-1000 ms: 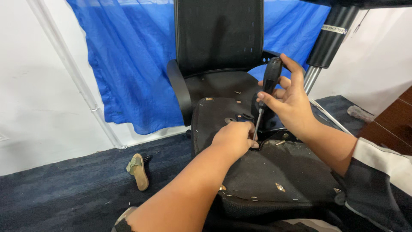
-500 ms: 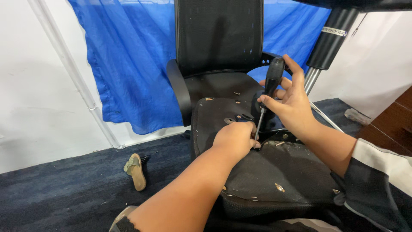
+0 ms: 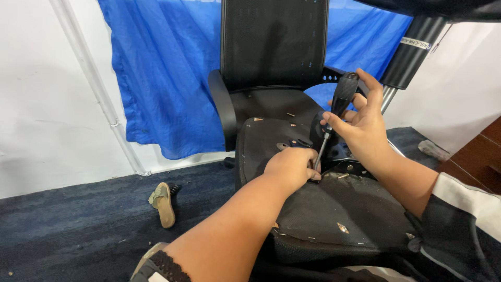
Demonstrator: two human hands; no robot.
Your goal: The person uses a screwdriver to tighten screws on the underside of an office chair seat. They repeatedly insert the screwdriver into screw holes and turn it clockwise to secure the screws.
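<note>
An upturned black chair seat [image 3: 334,214] lies in front of me, its underside up, with a metal bracket near the middle. My right hand [image 3: 362,122] is wrapped around the black handle of a screwdriver [image 3: 342,96], whose metal shaft points down at the seat. My left hand [image 3: 292,167] rests on the seat with its fingers closed around the screwdriver's tip area; whatever it pinches there is hidden. A few small screws lie loose on the seat.
An upright black office chair [image 3: 271,62] stands behind the seat, in front of a blue tarp [image 3: 162,78] on a white wall. A sandal [image 3: 164,201] lies on the dark carpet to the left. A black gas-lift column [image 3: 412,49] rises at upper right.
Both hands hold nearly the same pose; the screwdriver handle has shifted only slightly. The view has drifted a little.
</note>
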